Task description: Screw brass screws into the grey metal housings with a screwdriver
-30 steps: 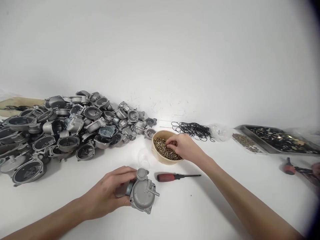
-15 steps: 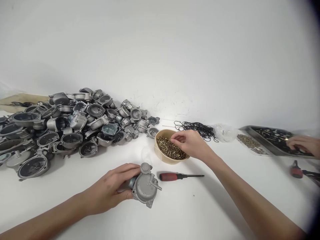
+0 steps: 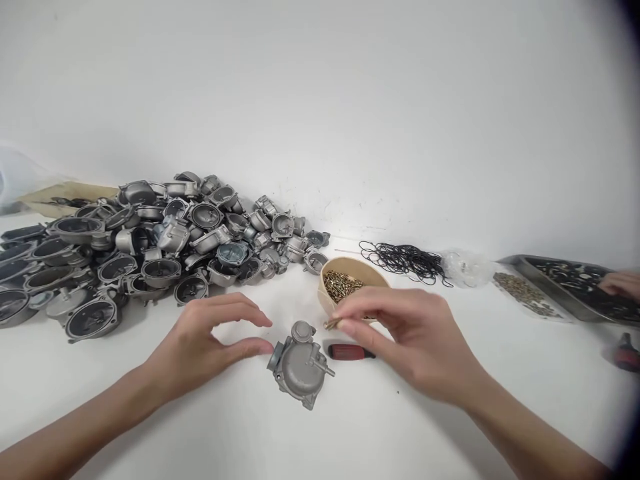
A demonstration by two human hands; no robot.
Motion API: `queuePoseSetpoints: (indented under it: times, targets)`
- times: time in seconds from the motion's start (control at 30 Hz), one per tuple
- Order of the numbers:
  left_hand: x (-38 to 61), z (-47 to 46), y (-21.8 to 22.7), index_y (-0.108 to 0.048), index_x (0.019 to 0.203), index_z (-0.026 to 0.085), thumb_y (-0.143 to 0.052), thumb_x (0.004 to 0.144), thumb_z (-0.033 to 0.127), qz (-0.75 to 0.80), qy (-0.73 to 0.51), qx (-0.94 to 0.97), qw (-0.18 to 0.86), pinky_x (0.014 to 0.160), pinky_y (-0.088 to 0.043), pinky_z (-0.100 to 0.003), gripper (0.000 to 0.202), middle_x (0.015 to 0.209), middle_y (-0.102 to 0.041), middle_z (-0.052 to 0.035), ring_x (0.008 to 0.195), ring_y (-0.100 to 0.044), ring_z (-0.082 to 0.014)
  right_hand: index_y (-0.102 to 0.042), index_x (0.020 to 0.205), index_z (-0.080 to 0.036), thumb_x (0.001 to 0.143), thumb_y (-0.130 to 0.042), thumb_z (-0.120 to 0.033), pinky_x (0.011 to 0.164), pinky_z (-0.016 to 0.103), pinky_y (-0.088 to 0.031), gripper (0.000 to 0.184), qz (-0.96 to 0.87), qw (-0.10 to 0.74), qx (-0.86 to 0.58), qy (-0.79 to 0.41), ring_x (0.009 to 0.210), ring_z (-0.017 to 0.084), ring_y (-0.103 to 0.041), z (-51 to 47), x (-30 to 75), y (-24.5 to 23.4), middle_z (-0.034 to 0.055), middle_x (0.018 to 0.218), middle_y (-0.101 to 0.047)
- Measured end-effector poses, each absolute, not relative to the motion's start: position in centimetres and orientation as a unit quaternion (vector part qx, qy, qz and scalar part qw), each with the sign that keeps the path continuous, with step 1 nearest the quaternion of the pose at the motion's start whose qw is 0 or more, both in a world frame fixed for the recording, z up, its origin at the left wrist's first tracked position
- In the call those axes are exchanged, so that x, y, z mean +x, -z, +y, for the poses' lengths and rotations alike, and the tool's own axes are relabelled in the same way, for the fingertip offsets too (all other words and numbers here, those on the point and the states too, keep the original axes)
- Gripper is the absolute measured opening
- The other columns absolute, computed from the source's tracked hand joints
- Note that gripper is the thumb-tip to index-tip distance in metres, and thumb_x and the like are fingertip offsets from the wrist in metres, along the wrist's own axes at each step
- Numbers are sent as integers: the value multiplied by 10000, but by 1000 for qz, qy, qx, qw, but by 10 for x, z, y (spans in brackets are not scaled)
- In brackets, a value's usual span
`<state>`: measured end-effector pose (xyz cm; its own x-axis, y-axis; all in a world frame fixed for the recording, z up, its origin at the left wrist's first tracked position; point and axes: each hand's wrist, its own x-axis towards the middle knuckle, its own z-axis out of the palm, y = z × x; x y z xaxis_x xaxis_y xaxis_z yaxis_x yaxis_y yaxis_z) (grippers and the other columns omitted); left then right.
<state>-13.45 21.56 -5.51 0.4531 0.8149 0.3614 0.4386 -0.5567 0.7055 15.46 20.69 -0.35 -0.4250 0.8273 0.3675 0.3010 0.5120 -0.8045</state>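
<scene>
A grey cast-metal carburetor (image 3: 303, 370) rests on the white table in front of me, its domed side facing up. My left hand (image 3: 220, 337) is open just left of it, thumb and fingers apart, the thumb tip close to the blue-grey ring at its side. In a pinch, my right hand (image 3: 405, 333) holds brass-coloured screws (image 3: 331, 323) above and right of the carburetor; how many cannot be made out. Behind that hand stands a tan bowl (image 3: 374, 270) of brass-coloured screws (image 3: 341, 285). A red-handled screwdriver (image 3: 347, 351) lies beside the carburetor, its shaft hidden by my right hand.
Many similar metal castings (image 3: 165, 230) are heaped at the left. Black rubber rings (image 3: 403, 261), a clear plastic bag (image 3: 467, 268) and small brass-coloured parts (image 3: 525, 293) lie toward the right. Another person's hand (image 3: 623, 283) reaches over a metal tray (image 3: 565, 300) of dark parts.
My left hand has let go of the carburetor and opened. My right hand has come out of the bowl toward the carburetor with screws pinched in its fingers. The view has shifted slightly.
</scene>
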Motion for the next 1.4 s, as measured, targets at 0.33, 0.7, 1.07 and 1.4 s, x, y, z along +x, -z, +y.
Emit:
queuePoseSetpoints:
  times: [0.33, 0.7, 1.07, 1.4]
  targets:
    - [-106, 173, 60, -773, 1023, 323, -758, 885, 123, 280, -428, 762, 397, 665, -630, -169, 243, 862, -800, 58, 687, -756, -128, -723, 1069, -194, 923, -617, -40, 730, 212, -613, 237, -860, 389, -228, -239, 830, 117, -698, 179, 125, 21, 39, 927, -760]
    - [-106, 172, 65, -778, 1107, 352, -773, 867, 100, 288, -471, 716, 426, 698, -636, -193, 348, 901, -802, 32, 775, -767, -148, -705, 1006, -172, 910, -632, -42, 724, 237, -580, 177, -869, 386, -233, -204, 807, 127, -658, 179, 122, 31, 33, 902, -741]
    - [-117, 184, 60, -771, 1136, 345, -715, 907, 102, 304, -431, 755, 389, 771, -656, -201, 339, 1033, -802, 21, 892, -782, -173, -715, 992, -216, 947, -633, -127, 616, 221, -536, 129, -862, 350, -310, -199, 692, 101, -653, 185, 139, 16, -4, 846, -738]
    - [-127, 210, 65, -791, 1075, 223, -690, 924, 119, 223, -345, 850, 331, 724, -646, -218, 210, 954, -800, -58, 824, -769, -170, -750, 881, -213, 948, -627, -146, 539, 247, -447, 155, -909, 203, -293, -218, 586, 94, -609, 215, 171, 9, -30, 716, -711]
